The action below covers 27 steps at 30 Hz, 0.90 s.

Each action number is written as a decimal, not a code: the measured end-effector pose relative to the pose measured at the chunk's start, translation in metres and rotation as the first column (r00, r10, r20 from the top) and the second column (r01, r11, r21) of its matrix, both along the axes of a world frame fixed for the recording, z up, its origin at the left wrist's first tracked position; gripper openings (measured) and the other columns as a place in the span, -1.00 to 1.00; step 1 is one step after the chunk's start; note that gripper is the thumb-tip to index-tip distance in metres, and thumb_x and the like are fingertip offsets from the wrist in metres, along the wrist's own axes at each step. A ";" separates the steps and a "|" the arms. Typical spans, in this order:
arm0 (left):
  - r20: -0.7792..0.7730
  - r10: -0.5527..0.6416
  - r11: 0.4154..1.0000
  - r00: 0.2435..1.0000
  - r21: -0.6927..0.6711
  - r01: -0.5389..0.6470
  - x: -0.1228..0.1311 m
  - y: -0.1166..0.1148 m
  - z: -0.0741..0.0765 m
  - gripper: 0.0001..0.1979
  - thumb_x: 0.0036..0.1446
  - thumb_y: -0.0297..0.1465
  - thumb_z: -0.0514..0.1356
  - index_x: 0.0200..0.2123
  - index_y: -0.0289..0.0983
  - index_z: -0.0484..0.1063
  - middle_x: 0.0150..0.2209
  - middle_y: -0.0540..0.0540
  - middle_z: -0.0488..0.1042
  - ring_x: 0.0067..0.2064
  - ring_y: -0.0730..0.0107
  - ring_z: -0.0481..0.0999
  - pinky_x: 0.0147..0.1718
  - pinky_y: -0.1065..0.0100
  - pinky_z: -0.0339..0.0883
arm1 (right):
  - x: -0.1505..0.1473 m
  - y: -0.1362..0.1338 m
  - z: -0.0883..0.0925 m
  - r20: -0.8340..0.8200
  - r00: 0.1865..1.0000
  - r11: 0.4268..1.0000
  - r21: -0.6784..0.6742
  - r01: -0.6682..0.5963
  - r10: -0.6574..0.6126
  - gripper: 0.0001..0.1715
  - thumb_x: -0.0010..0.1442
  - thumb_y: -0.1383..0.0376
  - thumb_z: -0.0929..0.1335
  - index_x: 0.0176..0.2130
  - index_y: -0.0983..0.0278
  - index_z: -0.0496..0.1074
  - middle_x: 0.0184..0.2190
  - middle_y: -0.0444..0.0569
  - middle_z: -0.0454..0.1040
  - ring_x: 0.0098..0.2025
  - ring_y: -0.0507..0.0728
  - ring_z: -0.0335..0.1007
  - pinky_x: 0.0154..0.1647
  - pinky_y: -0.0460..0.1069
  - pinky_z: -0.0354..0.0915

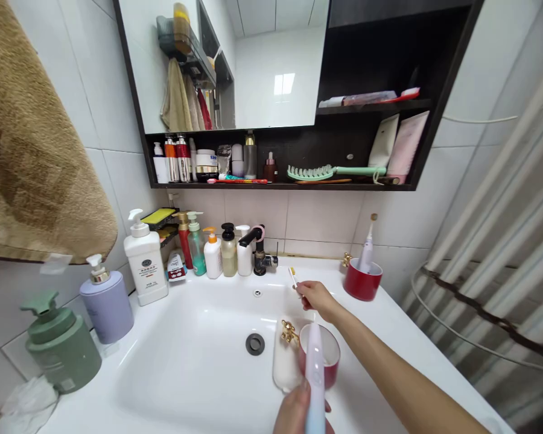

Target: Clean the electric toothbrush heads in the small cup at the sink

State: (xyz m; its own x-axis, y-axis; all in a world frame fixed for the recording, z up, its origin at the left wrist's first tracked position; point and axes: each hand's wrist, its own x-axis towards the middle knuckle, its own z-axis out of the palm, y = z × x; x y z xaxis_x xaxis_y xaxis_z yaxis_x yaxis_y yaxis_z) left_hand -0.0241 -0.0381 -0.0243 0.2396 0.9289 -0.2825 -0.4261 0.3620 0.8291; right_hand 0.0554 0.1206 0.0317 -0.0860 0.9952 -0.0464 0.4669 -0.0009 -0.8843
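Observation:
My left hand is closed around the pale pink and blue handle of an electric toothbrush, held upright at the bottom of the view; its narrow top carries no bristles. Farther forward, over the sink's right rim, my right hand pinches a white toothbrush head with yellow bristles; its lower end is hidden by the fingers. Behind the handle are a red cup with a white inside and a white dish. A gold figure rests at the dish's far end.
The white sink has a black faucet at its back. A second red cup holds another electric toothbrush. Pump bottles, including a white one, line the left and back. A dark cabinet overhangs; pipes stand right.

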 end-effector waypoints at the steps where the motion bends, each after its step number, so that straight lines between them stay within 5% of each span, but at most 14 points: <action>1: 0.014 -0.007 1.000 1.000 -0.002 0.007 0.000 -0.003 0.003 -0.47 -0.30 0.05 -0.09 -0.57 -0.34 0.24 -0.81 0.01 0.22 -0.74 0.54 0.17 -0.72 0.48 -0.04 | 0.010 -0.016 0.003 -0.060 0.998 1.000 0.002 -0.016 0.016 -0.85 -0.06 0.28 0.20 -0.50 0.33 0.26 -0.64 -0.13 0.28 -0.66 -0.07 0.17 -0.62 -0.12 0.18; 4: 0.015 -0.051 0.999 0.999 0.009 0.051 0.004 -0.009 0.006 -0.45 -0.31 0.08 -0.13 -0.57 -0.33 0.20 -0.84 0.05 0.19 -0.79 0.59 0.12 -0.77 0.51 -0.10 | 0.035 -0.059 0.009 -0.397 0.917 0.998 -0.029 -0.060 0.044 -0.83 -0.09 0.22 0.22 -0.56 0.30 0.22 -0.68 -0.20 0.23 -0.69 -0.12 0.12 -0.65 -0.16 0.16; 7: -0.057 -0.086 0.995 0.995 0.038 0.088 0.008 -0.012 0.003 -0.43 -0.32 0.09 -0.15 -0.55 -0.33 0.18 -0.84 0.05 0.19 -0.82 0.60 0.12 -0.80 0.52 -0.12 | 0.048 -0.083 0.008 -0.741 0.672 0.988 -0.096 -0.120 0.010 -0.83 -0.17 0.25 0.29 -0.60 0.30 0.22 -0.70 -0.23 0.22 -0.71 -0.13 0.10 -0.68 -0.19 0.13; 11: -0.121 -0.109 0.990 0.987 0.072 0.118 0.009 -0.015 0.000 -0.39 -0.31 0.10 -0.17 -0.47 -0.36 0.19 -0.82 0.05 0.20 -0.82 0.58 0.14 -0.81 0.52 -0.10 | 0.048 -0.093 0.003 -0.857 0.514 0.983 -0.112 -0.146 -0.021 -0.84 -0.19 0.28 0.32 -0.60 0.31 0.22 -0.69 -0.22 0.25 -0.70 -0.14 0.09 -0.68 -0.21 0.11; 21: -0.141 -0.126 0.987 0.982 0.082 0.139 0.008 -0.014 0.001 -0.36 -0.33 0.12 -0.19 -0.51 -0.37 0.21 -0.85 0.06 0.18 -0.82 0.61 0.11 -0.81 0.52 -0.10 | 0.046 -0.098 0.000 -0.890 0.456 0.991 -0.068 -0.112 -0.009 -0.84 -0.16 0.27 0.31 -0.59 0.30 0.21 -0.68 -0.22 0.24 -0.65 -0.12 0.09 -0.63 -0.21 0.09; 27: -0.119 -0.116 0.991 0.986 0.048 0.122 0.010 -0.012 -0.003 -0.45 -0.29 0.06 -0.11 -0.51 -0.36 0.20 -0.85 0.06 0.17 -0.82 0.60 0.11 -0.81 0.52 -0.11 | 0.047 -0.097 -0.001 -0.870 0.492 0.993 -0.056 -0.102 0.002 -0.84 -0.16 0.26 0.30 -0.59 0.30 0.22 -0.68 -0.22 0.21 -0.64 -0.12 0.06 -0.63 -0.21 0.08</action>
